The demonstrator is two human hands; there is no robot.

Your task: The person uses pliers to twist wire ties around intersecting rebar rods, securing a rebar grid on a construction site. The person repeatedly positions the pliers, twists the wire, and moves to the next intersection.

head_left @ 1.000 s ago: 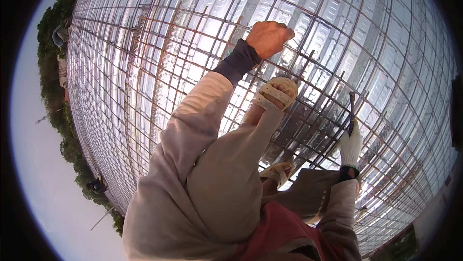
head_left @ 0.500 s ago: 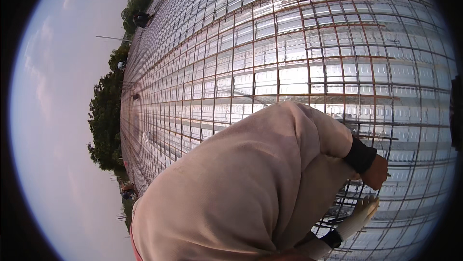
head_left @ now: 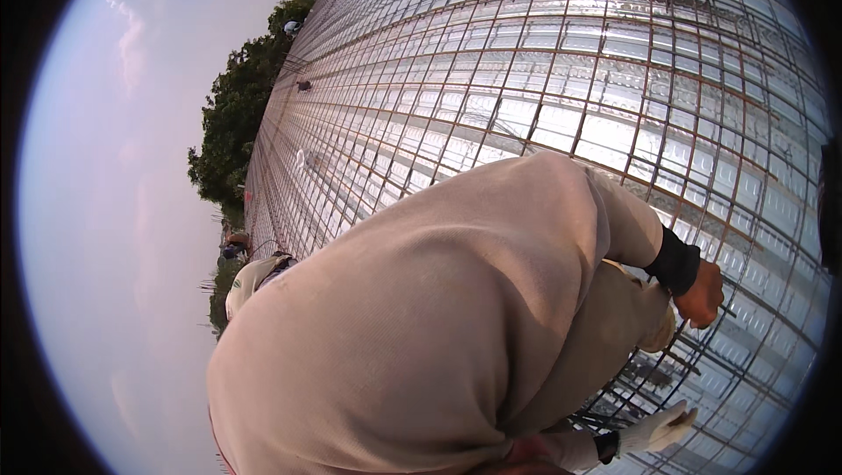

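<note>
A wide grid of reinforcing bars [head_left: 513, 80] lies over ribbed metal decking [head_left: 517, 120]. My left arm, in a beige sleeve [head_left: 421, 273], bends across the middle of the view. Past its black cuff, my left hand [head_left: 699, 295] is closed down at the bars; what its fingers hold is hidden. Lower in the picture, my right hand [head_left: 658, 431] wears a pale work glove, its fingers stretched out over the bars with nothing seen in them. Between the arms shows a beige trouser leg [head_left: 605, 335].
Behind my arm, at the left, is a person in pale clothing [head_left: 250, 282]. Farther off, other people [head_left: 235, 245] are at the deck's edge. Dark trees [head_left: 232, 124] line that edge. A small dark object [head_left: 303, 85] and a white object [head_left: 303, 159] lie on the grid.
The view has tilted, so the grid slants differently and the trees sit farther right. The gloved right hand has moved lower, away from the left hand. The person in pale clothing has come into view.
</note>
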